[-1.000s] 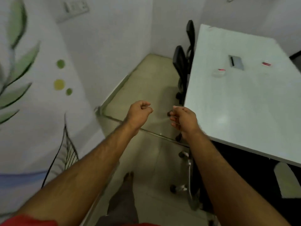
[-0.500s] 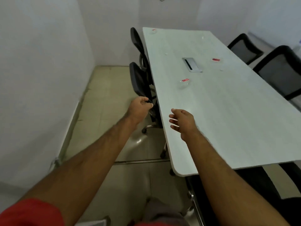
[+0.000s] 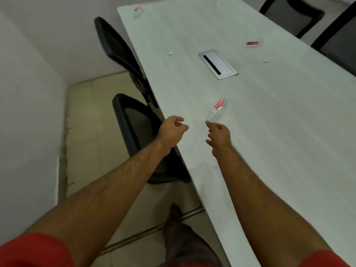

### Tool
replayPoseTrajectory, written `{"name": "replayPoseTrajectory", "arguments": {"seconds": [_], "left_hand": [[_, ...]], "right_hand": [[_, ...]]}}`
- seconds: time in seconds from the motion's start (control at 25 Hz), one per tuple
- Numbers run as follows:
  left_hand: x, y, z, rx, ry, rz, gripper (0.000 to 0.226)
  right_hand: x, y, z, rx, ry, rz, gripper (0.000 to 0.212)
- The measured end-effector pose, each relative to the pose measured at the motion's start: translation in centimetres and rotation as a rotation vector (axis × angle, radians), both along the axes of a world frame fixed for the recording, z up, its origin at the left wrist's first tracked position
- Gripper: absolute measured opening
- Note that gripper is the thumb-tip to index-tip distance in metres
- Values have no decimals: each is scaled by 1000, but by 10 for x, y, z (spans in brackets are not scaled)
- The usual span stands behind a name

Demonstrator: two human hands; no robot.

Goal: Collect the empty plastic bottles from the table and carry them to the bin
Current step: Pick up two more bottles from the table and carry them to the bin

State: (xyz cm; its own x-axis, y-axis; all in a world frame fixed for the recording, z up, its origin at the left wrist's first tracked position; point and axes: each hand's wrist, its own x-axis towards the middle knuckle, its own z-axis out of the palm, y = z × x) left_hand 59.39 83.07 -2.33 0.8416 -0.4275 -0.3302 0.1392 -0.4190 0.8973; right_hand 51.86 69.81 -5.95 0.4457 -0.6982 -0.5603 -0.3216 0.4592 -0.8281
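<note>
Both hands have come forward over the bench since half a second ago, and the nearest bottle, then well ahead of them, now lies just past the right hand (image 3: 218, 134). That hand hovers over the bench (image 3: 279, 132) holding nothing, forefinger stretched towards the bottle and the other fingers loosely bent. Whether the fingertip touches the plastic cannot be told. The left hand (image 3: 171, 130) hangs at the bench's edge beside it, fingers loosely curled with the thumb close to them, empty.

The nearest bottle (image 3: 216, 110) is clear with a red label and lies on its side on the near side of the cable hatch (image 3: 218, 64), a metal plate set into the bench top. A second bottle (image 3: 253, 43) lies on its side beyond the hatch and to its right. A third bottle (image 3: 137, 11) lies far beyond the hatch to its left, at the bench's far corner. One white cap (image 3: 170, 53) sits left of the hatch and another cap (image 3: 266, 60) right of it.

Two black chairs (image 3: 134, 128) stand tucked against the bench edge left of the hatch. Red sleeves show at the bottom corners.
</note>
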Motion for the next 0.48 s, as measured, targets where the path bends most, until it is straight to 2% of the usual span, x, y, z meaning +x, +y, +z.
{"name": "replayPoseTrajectory", "arguments": {"seconds": [0.16, 0.28, 0.36, 0.48], "left_hand": [[85, -61, -16, 64, 58, -102, 34], [123, -89, -28, 118, 81, -171, 35], [147, -101, -36, 144, 85, -213, 35], [186, -112, -46, 164, 108, -261, 35]], "right_hand": [[81, -60, -25, 61, 64, -247, 68], [114, -86, -44, 9, 215, -346, 80], [129, -96, -57, -56, 345, -321, 82], [147, -107, -69, -131, 438, -303, 71]]}}
